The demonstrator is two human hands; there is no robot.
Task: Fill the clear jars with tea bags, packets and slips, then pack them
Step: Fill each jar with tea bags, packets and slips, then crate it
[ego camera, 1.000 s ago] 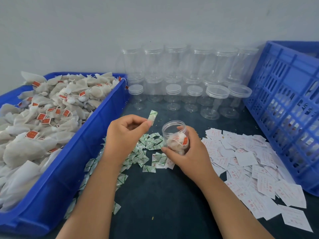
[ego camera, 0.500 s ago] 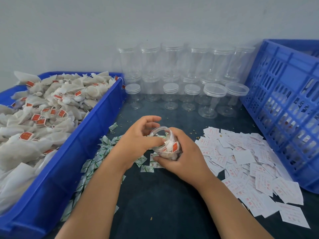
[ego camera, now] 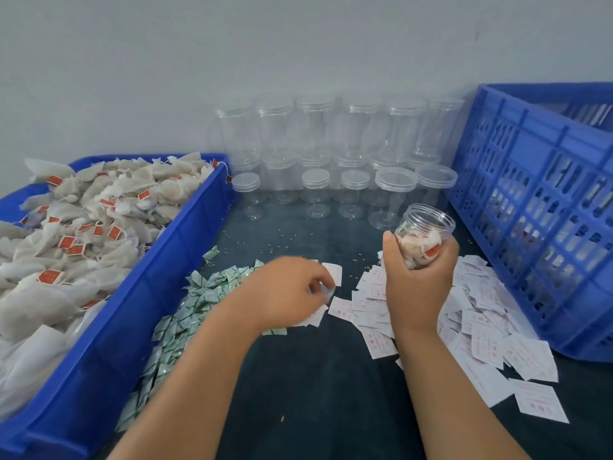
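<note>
My right grip (ego camera: 416,287) is clenched round the jar (ego camera: 424,224), fingers curled about its lower half. The jar is lifted off the bench (ego camera: 315,376), lidless, mouth tipped away from me, tea bags (ego camera: 414,250) bunched inside. Left of the jar and lower, my left grip (ego camera: 288,290) is down at the edge of the slips (ego camera: 481,327), fingers curled, but it's blurred, so I can't tell if one is pinched. Further left of the jar lie the green packets (ego camera: 199,293). Just right of it is the blue crate (ego camera: 537,207), and behind it are the empty jars (ego camera: 315,194). Watch out: the slips overlap, so I could lift two at once. And with the jar tilted and open, any more lean could spill a bag.
</note>
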